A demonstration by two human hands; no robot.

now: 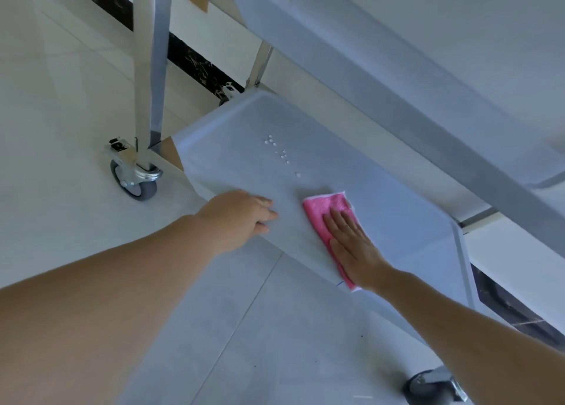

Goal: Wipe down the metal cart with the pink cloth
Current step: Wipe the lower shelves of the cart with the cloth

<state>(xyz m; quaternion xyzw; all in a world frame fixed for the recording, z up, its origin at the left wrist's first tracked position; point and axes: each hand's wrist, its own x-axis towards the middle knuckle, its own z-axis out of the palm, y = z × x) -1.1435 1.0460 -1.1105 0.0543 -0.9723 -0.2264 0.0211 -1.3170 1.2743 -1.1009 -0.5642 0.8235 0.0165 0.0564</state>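
Observation:
The metal cart's bottom shelf point(382, 209) lies below me, pale blue-grey with a raised rim. A folded pink cloth point(321, 212) lies on the shelf near its front edge. My right hand point(351, 245) presses flat on the cloth, fingers straight and pointing toward the back. My left hand point(241, 215) rests on the shelf's front edge to the left of the cloth, fingers curled over the rim. A scatter of small white droplets point(282, 154) sits on the shelf behind the cloth.
The upper shelf point(397, 68) overhangs the bottom one at the right. A chrome post point(151, 62) stands at the left over a grey caster wheel point(134, 178). Another caster point(431, 386) shows at the bottom right. Pale floor tiles point(275, 328) with a dark strip surround the cart.

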